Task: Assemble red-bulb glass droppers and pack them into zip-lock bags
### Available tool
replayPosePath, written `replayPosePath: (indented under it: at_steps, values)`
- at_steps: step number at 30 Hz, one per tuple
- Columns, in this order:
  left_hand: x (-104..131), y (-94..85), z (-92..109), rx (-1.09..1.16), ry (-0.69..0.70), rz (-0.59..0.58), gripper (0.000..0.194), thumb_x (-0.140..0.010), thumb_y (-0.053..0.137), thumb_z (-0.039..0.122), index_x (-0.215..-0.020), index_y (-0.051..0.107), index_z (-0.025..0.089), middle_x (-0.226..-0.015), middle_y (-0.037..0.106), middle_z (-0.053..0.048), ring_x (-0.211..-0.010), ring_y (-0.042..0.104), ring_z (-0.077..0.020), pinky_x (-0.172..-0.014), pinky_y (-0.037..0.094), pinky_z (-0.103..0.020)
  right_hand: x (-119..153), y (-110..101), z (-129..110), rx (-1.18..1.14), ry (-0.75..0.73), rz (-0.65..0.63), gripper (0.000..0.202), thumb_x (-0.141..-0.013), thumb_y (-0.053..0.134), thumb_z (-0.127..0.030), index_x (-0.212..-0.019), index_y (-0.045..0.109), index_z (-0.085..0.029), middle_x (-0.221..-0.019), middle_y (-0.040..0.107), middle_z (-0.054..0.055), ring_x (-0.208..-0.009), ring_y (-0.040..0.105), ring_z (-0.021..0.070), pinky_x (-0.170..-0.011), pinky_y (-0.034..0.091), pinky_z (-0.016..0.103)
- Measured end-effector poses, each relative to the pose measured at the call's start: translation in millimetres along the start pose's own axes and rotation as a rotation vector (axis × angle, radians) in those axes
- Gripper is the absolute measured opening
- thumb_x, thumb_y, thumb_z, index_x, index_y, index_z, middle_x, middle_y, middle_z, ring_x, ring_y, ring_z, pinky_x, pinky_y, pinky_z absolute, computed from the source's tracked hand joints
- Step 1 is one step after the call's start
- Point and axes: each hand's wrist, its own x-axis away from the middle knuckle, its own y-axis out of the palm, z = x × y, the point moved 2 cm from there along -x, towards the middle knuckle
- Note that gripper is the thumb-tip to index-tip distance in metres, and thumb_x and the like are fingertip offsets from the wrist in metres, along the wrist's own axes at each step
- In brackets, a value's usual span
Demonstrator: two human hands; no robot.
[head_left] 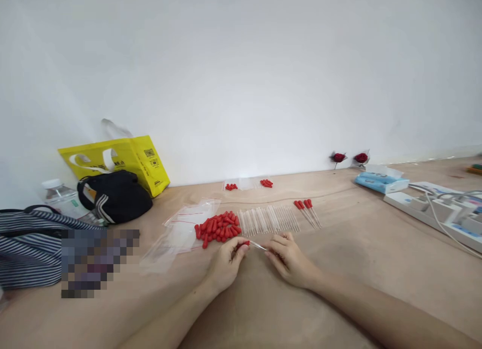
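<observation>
Left hand (pixel 226 261) pinches a red bulb (pixel 246 243) onto a thin glass tube (pixel 259 246) gripped by right hand (pixel 288 258) above the table (pixel 357 248); skewed pushing could snap it.

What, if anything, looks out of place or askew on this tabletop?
Nothing stands out. The red caps sit in one loose heap, the clear tubes lie in a row, and both hands hold one dropper.
</observation>
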Motion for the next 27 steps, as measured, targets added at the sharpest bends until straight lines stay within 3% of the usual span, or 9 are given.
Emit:
replayPosePath:
  at_steps: [6,10,17,27]
  values:
    - [2,-0.1,1,-0.078,0.017,0.022,0.019,-0.080,0.046,0.030,-0.081,0.060,0.016,-0.071,0.061,-0.001,-0.063,0.054,-0.0143,-0.057,0.042,-0.022,1,1,-1,-0.055,-0.009,-0.045,0.023,-0.085,0.041,-0.020,-0.102,0.057,-0.019,-0.072,0.056,0.002,-0.068,0.049,0.0127,-0.071,0.031,0.029]
    - [5,-1.2,5,-0.192,0.066,0.039,0.017,-0.079,0.047,0.027,-0.078,0.061,0.017,-0.071,0.063,-0.001,-0.066,0.056,-0.0158,-0.062,0.043,-0.025,1,0,-2,-0.037,-0.020,-0.126,0.021,-0.085,0.041,-0.022,-0.092,0.060,-0.019,-0.070,0.055,0.002,-0.068,0.048,0.0124,-0.069,0.029,0.028]
    - [9,3.7,12,-0.391,0.246,-0.104,0.015,-0.082,0.043,0.022,-0.076,0.057,0.020,-0.071,0.063,0.000,-0.069,0.056,-0.0161,-0.087,0.033,-0.039,1,-7,0,0.080,-0.078,-0.156,0.024,-0.085,0.037,-0.018,-0.092,0.060,-0.020,-0.073,0.055,0.002,-0.068,0.046,0.0127,-0.072,0.026,0.031]
    - [11,8.2,13,-0.425,0.349,-0.145,0.016,-0.084,0.041,0.021,-0.077,0.055,0.019,-0.071,0.063,0.000,-0.065,0.056,-0.0136,-0.089,0.030,-0.037,0,0,-4,-0.005,-0.072,-0.159,0.023,-0.086,0.035,-0.017,-0.085,0.057,-0.018,-0.074,0.057,0.002,-0.069,0.048,0.0119,-0.070,0.026,0.029]
